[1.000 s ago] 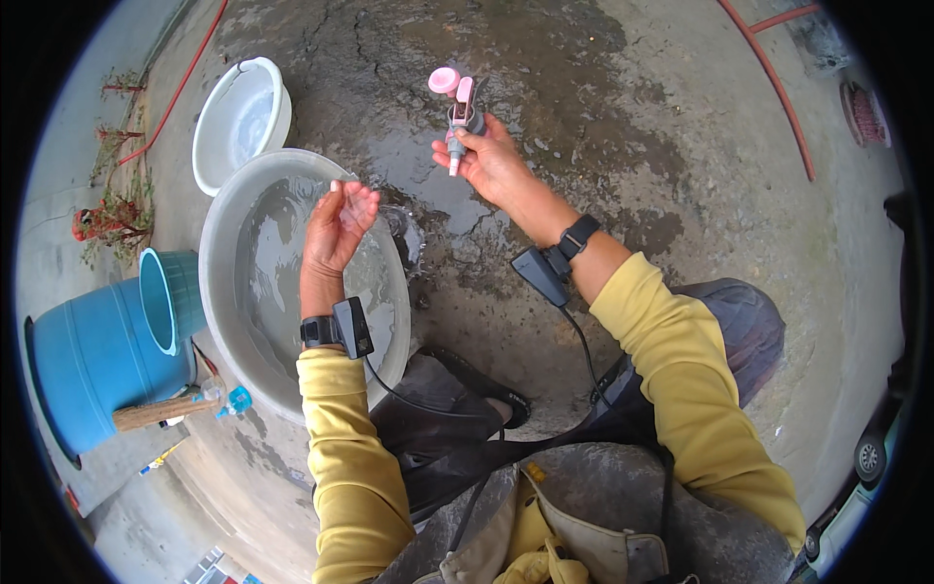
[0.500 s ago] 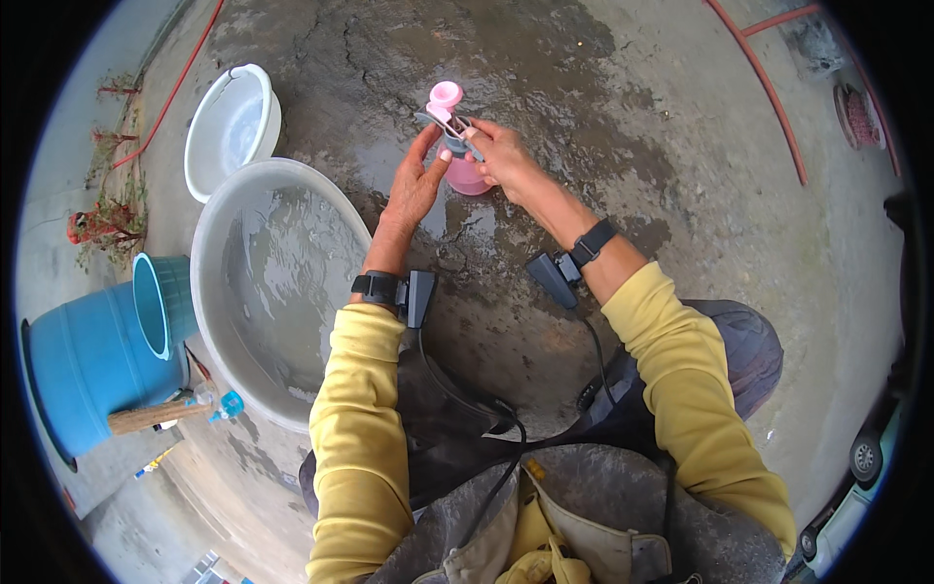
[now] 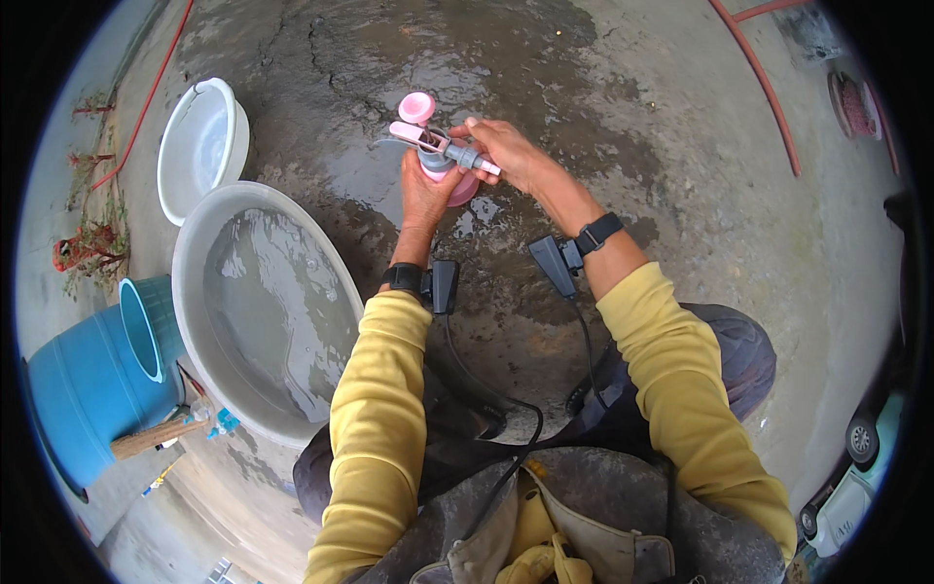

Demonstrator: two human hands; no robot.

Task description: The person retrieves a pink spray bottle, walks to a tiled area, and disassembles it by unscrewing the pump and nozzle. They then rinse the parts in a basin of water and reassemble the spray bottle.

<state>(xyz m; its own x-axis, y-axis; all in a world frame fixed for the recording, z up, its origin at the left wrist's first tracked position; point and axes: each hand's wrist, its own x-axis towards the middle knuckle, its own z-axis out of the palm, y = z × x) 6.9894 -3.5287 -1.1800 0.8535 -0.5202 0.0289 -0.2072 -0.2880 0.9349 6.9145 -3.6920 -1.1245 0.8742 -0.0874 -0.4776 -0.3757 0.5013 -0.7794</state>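
Observation:
A small pink-and-grey plastic device (image 3: 435, 154) stands out over the wet ground in front of me. It has a round pink knob, a pale pink arm, a grey body with a side spout ending in a pale tip, and a round pink base; its exact kind is unclear. My left hand (image 3: 426, 195) wraps round the body from the near left, its fingers partly hidden. At the right side, the fingers of my right hand (image 3: 498, 154) are bent around the grey spout, with the pale tip pointing right beneath them.
On my left is a large grey tub (image 3: 199, 321) of water, with a white basin (image 3: 238, 131) beyond it. A teal bucket (image 3: 156, 331) and blue barrel (image 3: 88, 399) stand farther left. Red pipes (image 3: 764, 83) lie at the far right. Cables hang from my wrist straps.
The device has turned, so its spout now points right and its arm points left. My left hand has shifted beneath the body. The view has shifted slightly.

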